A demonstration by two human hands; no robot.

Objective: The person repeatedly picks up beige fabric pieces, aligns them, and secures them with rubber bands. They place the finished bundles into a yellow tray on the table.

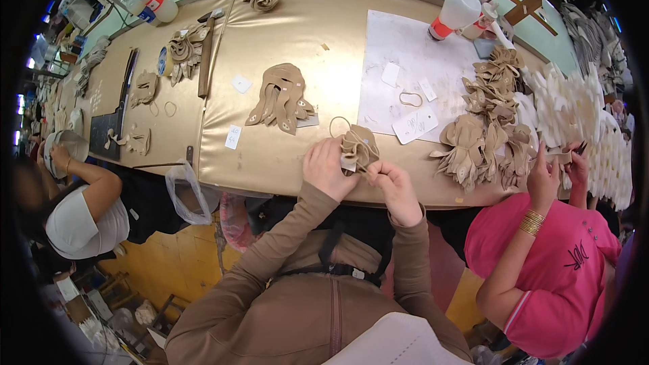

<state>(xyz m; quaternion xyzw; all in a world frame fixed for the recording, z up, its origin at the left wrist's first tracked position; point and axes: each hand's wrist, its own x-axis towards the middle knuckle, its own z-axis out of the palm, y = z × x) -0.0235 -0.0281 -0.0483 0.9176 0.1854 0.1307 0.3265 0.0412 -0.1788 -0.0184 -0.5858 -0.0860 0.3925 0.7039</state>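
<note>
Near the table's front edge, my left hand is closed around a bundle of tan leather-like cut pieces. A small white tag shows against the bundle. My right hand pinches at the bundle's lower right side; whatever thin thing lies between its fingertips is too small to make out. A thin tan band loops up beside the bundle's top. Just beyond, a fanned stack of similar tan pieces lies on the gold table cover.
White sheet at right carries paper tags and a rubber band. More tan bundles lie beside it, near a pink-shirted person. Bottles stand behind. Another person works at left, near a wooden-handled hammer.
</note>
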